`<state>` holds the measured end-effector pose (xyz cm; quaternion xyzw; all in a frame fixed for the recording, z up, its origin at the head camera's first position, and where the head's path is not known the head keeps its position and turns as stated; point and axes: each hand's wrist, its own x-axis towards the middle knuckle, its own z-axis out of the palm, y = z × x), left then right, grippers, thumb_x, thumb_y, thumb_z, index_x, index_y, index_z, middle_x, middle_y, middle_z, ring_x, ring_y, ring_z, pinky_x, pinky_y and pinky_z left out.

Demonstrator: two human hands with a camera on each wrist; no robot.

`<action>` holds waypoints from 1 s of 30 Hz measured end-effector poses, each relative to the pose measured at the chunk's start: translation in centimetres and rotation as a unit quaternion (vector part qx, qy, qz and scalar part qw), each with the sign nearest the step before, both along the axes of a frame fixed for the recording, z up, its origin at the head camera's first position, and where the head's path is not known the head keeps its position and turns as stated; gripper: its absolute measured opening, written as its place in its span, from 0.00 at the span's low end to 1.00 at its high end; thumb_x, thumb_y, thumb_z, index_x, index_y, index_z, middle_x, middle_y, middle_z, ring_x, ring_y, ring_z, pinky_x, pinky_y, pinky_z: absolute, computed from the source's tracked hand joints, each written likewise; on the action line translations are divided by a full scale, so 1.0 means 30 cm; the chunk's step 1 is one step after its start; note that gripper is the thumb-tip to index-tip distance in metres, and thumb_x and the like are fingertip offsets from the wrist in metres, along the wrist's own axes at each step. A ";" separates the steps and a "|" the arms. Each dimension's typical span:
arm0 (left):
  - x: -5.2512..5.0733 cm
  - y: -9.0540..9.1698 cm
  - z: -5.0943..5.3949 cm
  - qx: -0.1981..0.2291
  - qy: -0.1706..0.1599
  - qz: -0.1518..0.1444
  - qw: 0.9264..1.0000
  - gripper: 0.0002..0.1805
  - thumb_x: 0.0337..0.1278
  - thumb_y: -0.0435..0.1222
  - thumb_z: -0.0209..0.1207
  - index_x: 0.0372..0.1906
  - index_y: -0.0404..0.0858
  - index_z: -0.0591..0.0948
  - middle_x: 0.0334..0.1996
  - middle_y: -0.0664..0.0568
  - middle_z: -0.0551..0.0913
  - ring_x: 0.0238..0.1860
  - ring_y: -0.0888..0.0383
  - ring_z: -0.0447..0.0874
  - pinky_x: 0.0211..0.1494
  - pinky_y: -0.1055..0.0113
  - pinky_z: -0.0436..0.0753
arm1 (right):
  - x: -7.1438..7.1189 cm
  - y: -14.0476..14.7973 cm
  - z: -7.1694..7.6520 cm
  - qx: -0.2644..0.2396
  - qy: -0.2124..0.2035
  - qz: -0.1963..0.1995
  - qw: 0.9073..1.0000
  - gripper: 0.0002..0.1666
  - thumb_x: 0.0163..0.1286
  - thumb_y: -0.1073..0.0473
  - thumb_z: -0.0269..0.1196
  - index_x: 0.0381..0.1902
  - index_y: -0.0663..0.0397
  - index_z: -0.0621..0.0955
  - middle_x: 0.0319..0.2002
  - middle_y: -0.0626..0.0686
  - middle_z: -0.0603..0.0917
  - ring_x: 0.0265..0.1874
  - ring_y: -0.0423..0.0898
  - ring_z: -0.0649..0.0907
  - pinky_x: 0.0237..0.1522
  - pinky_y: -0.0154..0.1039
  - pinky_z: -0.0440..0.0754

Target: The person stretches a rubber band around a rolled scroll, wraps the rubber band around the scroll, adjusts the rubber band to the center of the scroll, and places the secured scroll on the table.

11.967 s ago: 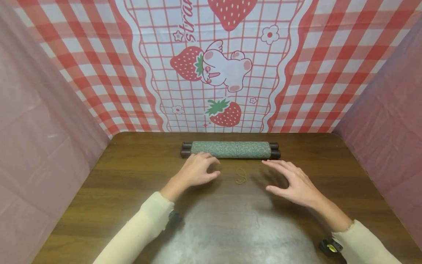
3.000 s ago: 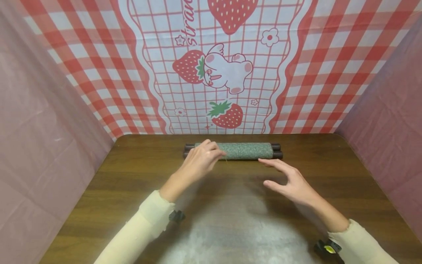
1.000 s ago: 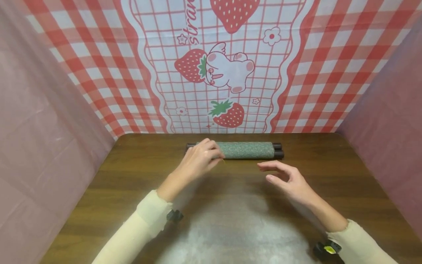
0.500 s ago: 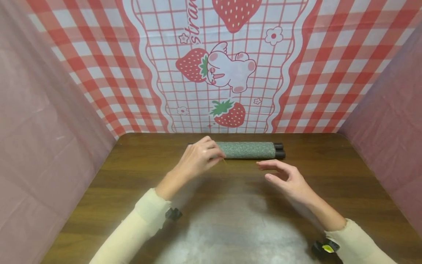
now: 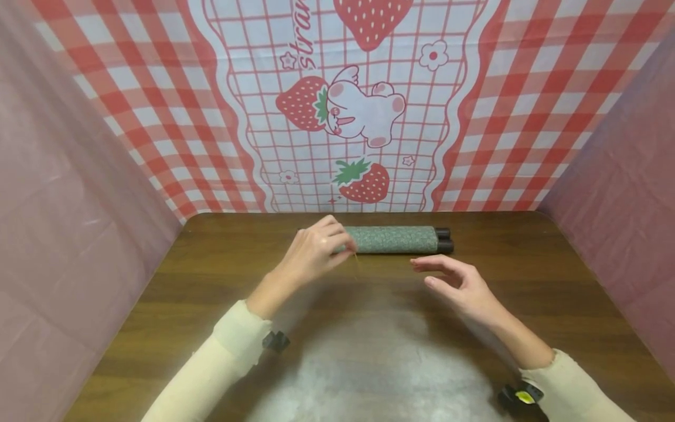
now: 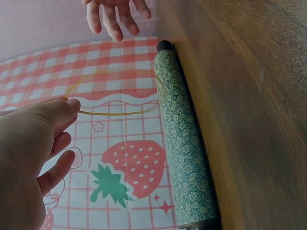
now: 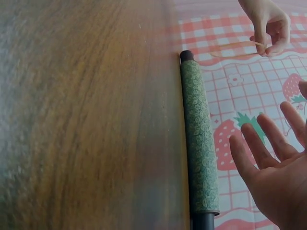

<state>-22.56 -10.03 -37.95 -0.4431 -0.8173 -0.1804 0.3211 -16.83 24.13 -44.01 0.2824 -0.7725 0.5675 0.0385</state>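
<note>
My left hand [image 5: 316, 249] pinches a thin yellow rubber band [image 6: 115, 114] between thumb and index finger. The band hangs down from the fingertips as a long loop, above the tabletop. Behind the left hand lies a rolled-up scroll [image 5: 395, 239] in green floral covering, with dark rod ends showing at its right; the hand hides most of its left end in the head view. My right hand [image 5: 469, 293] hovers in front of the scroll's right end, fingers spread and holding nothing, as the right wrist view also shows.
The wooden table [image 5: 369, 363] reaches back to a red-checked strawberry cloth [image 5: 369, 117] hung behind it. Pinkish curtains [image 5: 68, 234] stand at both sides. A small dark device [image 5: 519, 397] sits at the right wrist, another at the left.
The rubber band lay on the table 12 seconds ago; my left hand has since picked it up. Over the last second more of the band shows below the fingers. The right hand barely moves.
</note>
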 end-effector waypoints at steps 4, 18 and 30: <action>-0.003 0.001 0.002 -0.001 0.000 -0.003 1.000 0.07 0.58 0.35 0.82 0.34 0.46 0.92 0.36 0.58 0.95 0.43 0.57 0.89 0.36 0.67 0.90 | -0.003 -0.003 0.001 -0.022 0.000 0.014 1.000 0.23 0.79 0.78 0.61 0.69 0.72 0.82 0.65 0.34 0.91 0.66 0.31 0.88 0.66 0.24 0.85; -0.004 -0.004 0.002 -0.001 0.002 -0.011 1.000 0.06 0.60 0.34 0.80 0.34 0.46 0.93 0.37 0.57 0.95 0.43 0.57 0.90 0.35 0.68 0.90 | -0.005 -0.015 -0.006 -0.082 -0.021 0.054 0.995 0.22 0.78 0.80 0.58 0.67 0.81 0.78 0.64 0.43 0.93 0.63 0.35 0.91 0.62 0.32 0.91; 0.004 -0.006 0.012 0.001 0.008 -0.016 1.000 0.06 0.59 0.35 0.81 0.34 0.46 0.92 0.36 0.58 0.95 0.43 0.57 0.90 0.35 0.70 0.89 | -0.002 -0.035 -0.015 -0.088 -0.025 0.041 0.995 0.19 0.77 0.79 0.63 0.64 0.79 0.82 0.62 0.43 0.94 0.62 0.35 0.92 0.61 0.32 0.91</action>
